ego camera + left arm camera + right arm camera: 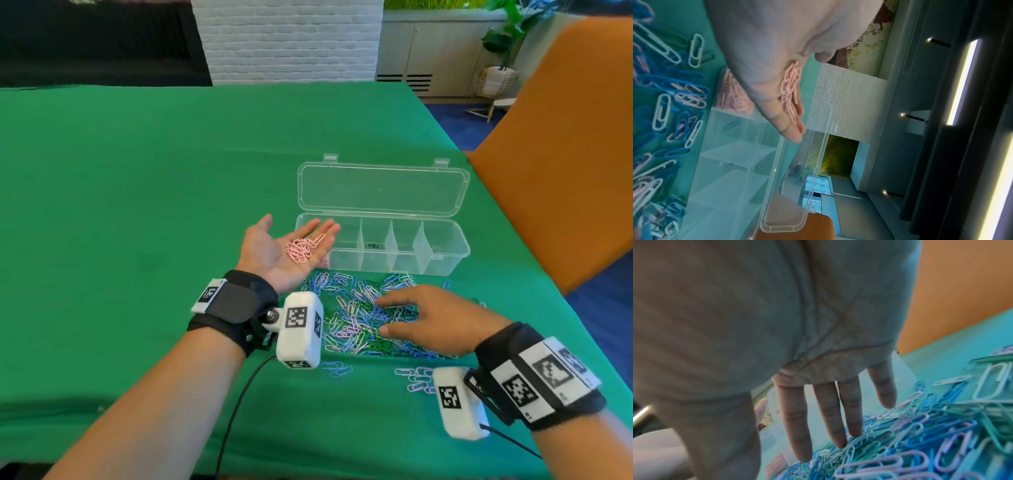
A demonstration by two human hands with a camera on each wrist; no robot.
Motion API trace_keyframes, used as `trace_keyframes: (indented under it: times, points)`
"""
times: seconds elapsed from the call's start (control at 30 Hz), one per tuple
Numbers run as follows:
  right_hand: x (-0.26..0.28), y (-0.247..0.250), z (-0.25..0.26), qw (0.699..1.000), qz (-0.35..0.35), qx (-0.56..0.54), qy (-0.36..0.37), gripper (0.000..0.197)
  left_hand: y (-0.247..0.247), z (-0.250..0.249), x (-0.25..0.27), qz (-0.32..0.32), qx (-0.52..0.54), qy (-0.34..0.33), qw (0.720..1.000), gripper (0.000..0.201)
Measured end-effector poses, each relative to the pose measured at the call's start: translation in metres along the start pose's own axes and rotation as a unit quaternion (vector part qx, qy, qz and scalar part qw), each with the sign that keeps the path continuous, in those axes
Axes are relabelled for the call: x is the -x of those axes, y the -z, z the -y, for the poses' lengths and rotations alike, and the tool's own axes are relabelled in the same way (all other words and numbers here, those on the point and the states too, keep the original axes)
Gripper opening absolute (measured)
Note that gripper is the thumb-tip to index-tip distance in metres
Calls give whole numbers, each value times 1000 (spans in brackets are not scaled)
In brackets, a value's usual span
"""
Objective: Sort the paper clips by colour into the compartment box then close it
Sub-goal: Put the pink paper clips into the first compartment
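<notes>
Left hand (274,253) palm up, fingers straight and relaxed, carrying a small heap of pink clips (301,249) on the palm and finger bases; nothing is pinched. It hangs over the left end of the box (445,263), fingertips over the leftmost compartment. Left wrist view: the same pink clips (789,87) lie along the fingers (791,129), and more pink clips (733,94) already sit in the compartment beneath the hand. Box is clear plastic, divided by upright partitions, lid (383,188) swung open and lying back toward 12 o'clock. The other compartments look bare in the head view, though the left wrist view hints at one dark clip in the next; uncertain. Right hand (431,322) palm down, fingers spread and straight, released, gripping nothing, over the mixed pile (356,318) of blue, green, pink and white clips just at 6 o'clock of the box. Right wrist view: fingertips (840,443) touch or nearly touch the pile (910,443); cannot tell which. A few stray clips (337,370) lie on the green cloth (137,205) at 6 o'clock of the pile, another small group (416,378) near the right wrist. An orange chair back (555,154) stands at 3 o'clock of the box.
</notes>
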State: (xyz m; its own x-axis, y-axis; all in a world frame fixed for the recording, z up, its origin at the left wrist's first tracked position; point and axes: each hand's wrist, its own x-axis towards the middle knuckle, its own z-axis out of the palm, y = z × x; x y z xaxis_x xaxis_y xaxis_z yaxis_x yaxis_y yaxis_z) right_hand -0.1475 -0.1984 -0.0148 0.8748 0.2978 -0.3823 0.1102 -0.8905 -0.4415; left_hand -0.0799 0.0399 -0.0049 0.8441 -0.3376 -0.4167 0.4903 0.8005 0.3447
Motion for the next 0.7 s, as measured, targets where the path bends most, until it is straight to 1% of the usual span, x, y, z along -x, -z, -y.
trace_keyframes:
  times: [0.1,0.17,0.23,0.4,0.53,0.6,0.7]
  points:
    - [1,1,2,1000,4,-8,-6,55,4,2,-1,24,9,2,1000,88]
    - [1,1,3,1000,6,-8,-8,56,6,1,-3,30,5,-7,1000,92]
    - [2,1,3,1000,6,-11,-9,56,4,-2,-6,21,-7,-32,999,92]
    - [2,1,2,1000,4,-12,-7,57,-10,-17,-28,-52,-44,-150,986,78]
    - [0,-1,-1,1000,-1,-12,-8,58,-24,-18,-48,-93,-137,-229,959,58]
    - [0,-1,-2,1000,-2,-14,-9,57,-29,-16,-55,-101,-177,-262,943,51]
    - [0,0,-3,1000,-2,-17,-12,55,-32,-12,-60,-98,-221,-298,923,49]
